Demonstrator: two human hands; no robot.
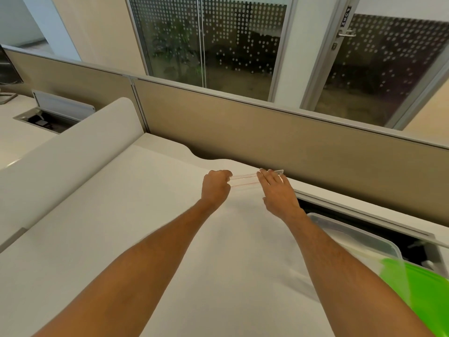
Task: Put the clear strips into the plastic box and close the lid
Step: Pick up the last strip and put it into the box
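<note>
Clear strips with thin red edges [244,180] lie side by side on the white cloth near the far edge of the desk. My left hand [215,188] is curled at their left end, fingers closed on the strip ends. My right hand [277,190] lies flat over their right end, fingers spread and pressing down; one clear end [279,171] sticks out past the fingertips. The plastic box [359,235] stands at the right, translucent and open, with its green lid [418,290] leaning at the near right corner.
A white cloth [170,227] covers the desk. A beige partition [291,142] runs along the far edge. A dark cable slot [364,220] lies behind the box. A rolled white sheet [73,152] lies at the left.
</note>
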